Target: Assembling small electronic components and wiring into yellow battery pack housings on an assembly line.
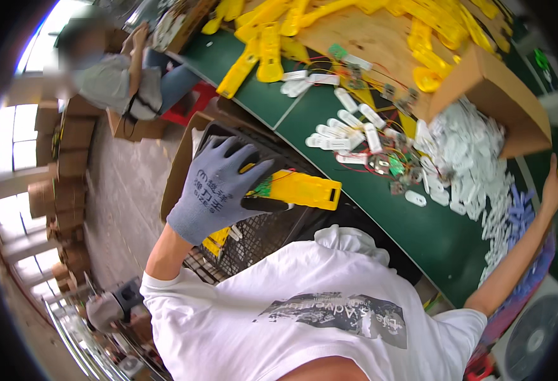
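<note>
- While only the head view is on hand, everything below comes from it.
- L hand (219,190), in a grey knit glove w/ dark fingertips, is closed around one end of a yellow plastic housing (301,189); fingers wrap over the top, thumb pinches from the near side.
- A small green circuit board (263,185) shows inside the housing, right at the fingertips.
- Housing sticks out sideways from the glove, held over a black mesh crate (260,232) that sits just below the hand; another yellow piece lies down in the crate.
- R hand (557,181), bare, is stretched far out, well apart from the L; palm and fingers spread flat against the far table edge, nothing gripped as far as I can see.
- Between the two hands: green table (431,235) w/ a pile of white plastic caps (476,159), loose wired boards, more yellow housings further off.
- Handling, my read: housing looks light, stiff, smooth-sided, so prob. slippery w/o the glove; board and wires look fragile. Best hold is on the outer shell edges, not on the board.
- Another person sits beyond the L hand, by stacked cartons.
</note>
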Available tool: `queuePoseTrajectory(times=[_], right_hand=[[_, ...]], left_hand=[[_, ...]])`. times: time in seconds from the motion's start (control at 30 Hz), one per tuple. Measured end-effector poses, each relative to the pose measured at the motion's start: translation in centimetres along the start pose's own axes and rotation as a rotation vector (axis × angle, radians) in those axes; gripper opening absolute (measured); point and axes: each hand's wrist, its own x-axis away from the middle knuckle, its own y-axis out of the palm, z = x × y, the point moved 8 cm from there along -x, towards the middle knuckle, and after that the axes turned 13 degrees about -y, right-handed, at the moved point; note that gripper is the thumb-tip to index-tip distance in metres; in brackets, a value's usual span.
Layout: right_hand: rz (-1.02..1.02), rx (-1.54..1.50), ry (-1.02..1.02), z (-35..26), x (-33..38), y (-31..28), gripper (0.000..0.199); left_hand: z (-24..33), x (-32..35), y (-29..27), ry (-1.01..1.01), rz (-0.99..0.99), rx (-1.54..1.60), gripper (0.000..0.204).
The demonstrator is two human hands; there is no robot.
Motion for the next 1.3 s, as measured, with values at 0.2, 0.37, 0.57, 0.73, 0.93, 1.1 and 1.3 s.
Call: queuePoseTrajectory(times=[0.2,0.37,0.57,0.73,0.93,1.1,1.3], right_hand=[[-0.232,-0.701,-0.294,-30.0,16.1,-7.3,0.056],[-0.316,-0.910,-0.112,-32.9,21.4,-5.0,0.091],[0.236,-0.569,-0.067,-28.1,24.1,-9.5,0.050],[0.082,-0.332,-0.102,-26.7,22.7,-10.7,0.026],[-0.095,-0.487,-0.080,-25.9,23.6,-10.9,0.017],[-0.224,-0.840,0.102,-26.6,24.0,-11.1,0.018],[-0.341,-0.770,0.179,-25.9,25.5,-8.8,0.018]], left_hand=[[12.3,-6.8,-3.1,0.702,0.088,0.291,0.061],[21.6,-6.7,-4.9,1.032,0.059,0.382,0.064],[26.4,-5.9,-1.9,1.048,-0.180,0.215,0.058],[27.0,-4.8,-0.1,1.056,-0.214,0.145,0.059],[26.0,-6.0,0.4,0.880,-0.121,0.089,0.060],[25.1,-7.4,1.4,0.712,0.010,0.121,0.059],[25.0,-8.1,2.0,0.703,0.061,0.173,0.056]])
